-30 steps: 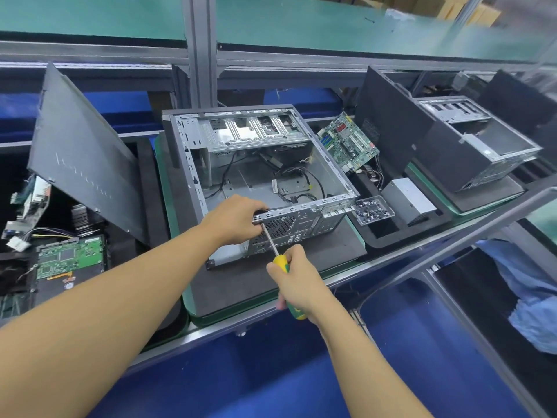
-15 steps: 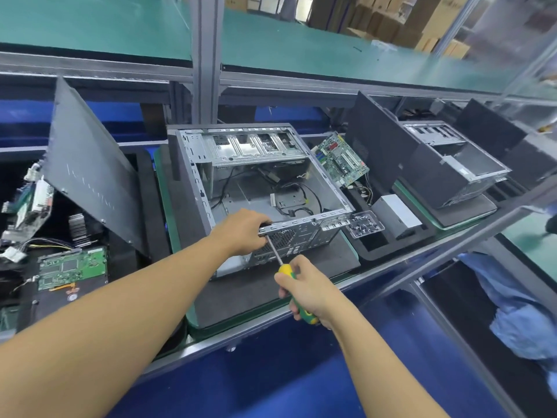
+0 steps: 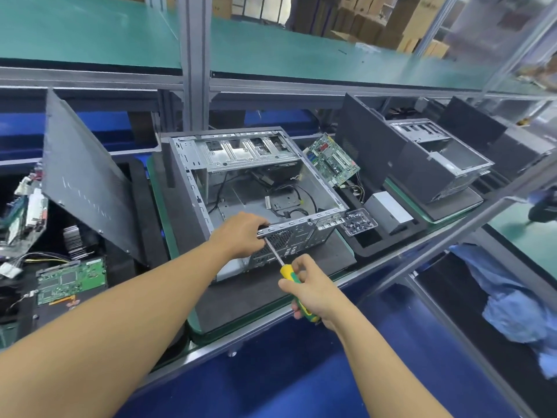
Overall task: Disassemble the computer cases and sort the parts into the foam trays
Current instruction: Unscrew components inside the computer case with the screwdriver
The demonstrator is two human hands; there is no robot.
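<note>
On the worktop (image 3: 388,255), on a dark foam mat (image 3: 247,300), the open computer case (image 3: 250,196) lies on its side — the left hand (image 3: 241,233) grips its near metal rim, the right hand (image 3: 313,294) grips a yellow-green screwdriver (image 3: 286,271) whose shaft points at that rim.

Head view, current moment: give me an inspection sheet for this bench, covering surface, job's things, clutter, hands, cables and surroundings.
Surface: dark foam pad under the case.
Job's things: computer case lying open, side panel off; screwdriver tip at its rear panel; motherboard leaning in the foam tray at right, near a clear box of small parts.
Clutter: side panel propped at left; green circuit board below it.
Hands: left hand grips the case's rear edge; right hand grips the screwdriver handle.
Cables: black cables loose inside the case.
Surroundings: second case at right; cardboard boxes behind; blue cloth below.
</note>
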